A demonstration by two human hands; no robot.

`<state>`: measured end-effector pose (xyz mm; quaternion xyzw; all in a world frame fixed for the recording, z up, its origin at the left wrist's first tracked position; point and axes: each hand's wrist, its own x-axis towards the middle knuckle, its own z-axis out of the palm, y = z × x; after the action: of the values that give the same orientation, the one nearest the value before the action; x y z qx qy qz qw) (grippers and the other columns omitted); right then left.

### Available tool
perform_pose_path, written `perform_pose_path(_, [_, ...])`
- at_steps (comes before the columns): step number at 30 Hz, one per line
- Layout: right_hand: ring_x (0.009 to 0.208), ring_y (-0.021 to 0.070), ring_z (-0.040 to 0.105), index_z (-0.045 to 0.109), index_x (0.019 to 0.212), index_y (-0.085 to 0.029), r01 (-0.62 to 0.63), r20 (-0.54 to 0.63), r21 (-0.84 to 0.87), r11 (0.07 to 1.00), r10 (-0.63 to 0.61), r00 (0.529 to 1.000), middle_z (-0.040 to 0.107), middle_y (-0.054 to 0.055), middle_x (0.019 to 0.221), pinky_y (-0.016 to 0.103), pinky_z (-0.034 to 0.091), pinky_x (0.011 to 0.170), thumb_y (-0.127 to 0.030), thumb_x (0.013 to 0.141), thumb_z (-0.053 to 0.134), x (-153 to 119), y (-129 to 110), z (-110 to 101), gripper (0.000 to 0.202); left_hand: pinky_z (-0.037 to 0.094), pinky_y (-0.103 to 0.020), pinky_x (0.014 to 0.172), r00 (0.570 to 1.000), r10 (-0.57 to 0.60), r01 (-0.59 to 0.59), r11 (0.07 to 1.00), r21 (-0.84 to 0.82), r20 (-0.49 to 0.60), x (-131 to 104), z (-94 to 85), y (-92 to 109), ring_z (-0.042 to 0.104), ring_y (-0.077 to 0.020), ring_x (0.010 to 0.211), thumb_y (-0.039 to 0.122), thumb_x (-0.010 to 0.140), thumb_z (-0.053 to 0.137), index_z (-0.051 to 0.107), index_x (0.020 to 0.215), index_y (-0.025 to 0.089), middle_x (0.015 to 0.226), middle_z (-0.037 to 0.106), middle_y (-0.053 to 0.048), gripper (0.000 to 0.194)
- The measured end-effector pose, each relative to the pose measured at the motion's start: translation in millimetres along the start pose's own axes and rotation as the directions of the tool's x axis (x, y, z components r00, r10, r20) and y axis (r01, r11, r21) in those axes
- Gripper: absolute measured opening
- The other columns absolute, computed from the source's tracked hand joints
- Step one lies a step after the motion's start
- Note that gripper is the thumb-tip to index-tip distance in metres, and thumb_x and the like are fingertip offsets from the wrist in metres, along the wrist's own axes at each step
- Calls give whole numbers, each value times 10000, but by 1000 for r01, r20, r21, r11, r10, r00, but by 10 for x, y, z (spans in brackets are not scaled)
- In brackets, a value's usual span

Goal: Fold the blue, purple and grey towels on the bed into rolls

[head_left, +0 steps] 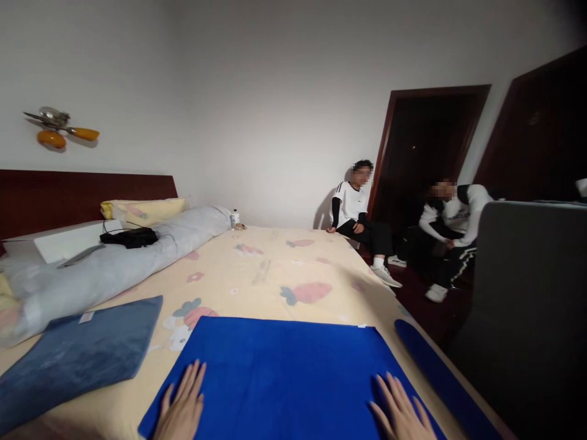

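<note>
Since the blue cloth [284, 373] looks thin and soft, I'd guess it's light and floppy, nothing fragile, maybe prone to wrinkling or sliding on the bed [257, 269]. It's lying flat on the near part, right of the grey cloth [92, 348]. Left hand [180, 400] and right hand [403, 410] are palm down by its left and right edges, fingers out straight, a bit apart, not clamped on anything. I'd pinch it at the two far corners, one per hand. Far edge runs left to right, white tag [362, 326] toward the right end, but the near edge is out of view so I can't call the long axis
</note>
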<state>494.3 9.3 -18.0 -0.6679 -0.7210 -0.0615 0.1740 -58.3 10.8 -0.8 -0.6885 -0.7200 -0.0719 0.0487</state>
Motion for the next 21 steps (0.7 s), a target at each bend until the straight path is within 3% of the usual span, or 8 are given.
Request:
perform_pose_path(2, [1441,304,256,431,1442,-280,-47,43,64,997,44,998,322,58,1552,561,233,1168,-651,884,325,279,-504,-37,678,227,-441,1159,993,109,-112,991,-79,-40,227,-105,424,203,-196,1468,318,956,251,174,1530,307,1586,239,13,579])
perform_pose_path(6, [1466,224,188,272,1508,-288,197,214,328,924,-275,937,222,17,1584,470,210,1192,-602,955,209,831,-1522,-18,638,214,-440,1175,960,279,-275,943,-190,-8,699,-197,1344,177,-202,1475,267,949,266,147,1544,231,1598,183,-15,608])
perform_pose_path(8, [1468,215,177,274,1508,-273,257,251,395,882,-373,893,224,35,1584,462,198,1193,-590,964,194,1036,-1849,48,634,208,-460,1178,938,345,-330,919,-216,34,899,-156,1672,165,-212,1477,275,949,274,162,1544,214,1601,171,-34,609])
perform_pose_path(10, [1468,229,183,301,1500,-249,267,275,397,878,-391,878,236,68,1580,473,195,1188,-606,956,219,1195,-1972,130,656,210,-485,1173,926,370,-346,912,-222,76,1067,-77,1817,169,-231,1476,329,957,279,207,1538,217,1600,184,-56,596])
perform_pose_path(12, [1464,245,198,338,1485,-237,240,273,347,907,-342,899,250,89,1574,488,193,1183,-632,941,248,1319,-1880,198,678,203,-505,1171,936,336,-310,928,-204,102,1212,1,1757,180,-245,1473,401,966,269,256,1527,228,1597,205,-71,587])
perform_pose_path(14, [1461,248,211,364,1473,-241,179,251,272,945,-249,935,267,91,1569,491,186,1181,-645,935,250,1411,-1604,236,683,188,-515,1169,959,261,-241,956,-170,108,1342,47,1513,190,-245,1471,444,972,243,284,1518,237,1596,218,-74,584])
perform_pose_path(18, [1464,239,209,349,1478,-260,-24,230,62,998,9,973,283,68,1569,494,174,1178,-629,931,255,1476,-762,239,667,176,-535,1156,991,60,-49,994,-95,120,1543,46,706,182,-240,1475,466,975,218,300,1508,257,1599,211,-69,579])
perform_pose_path(21, [1476,254,166,296,1500,-255,-195,229,-88,977,211,950,264,47,1583,501,184,1171,-623,912,279,1442,-154,246,693,157,-531,1159,983,-98,107,993,-51,155,1595,45,96,170,-235,1478,483,973,226,278,1513,259,1606,202,-56,588])
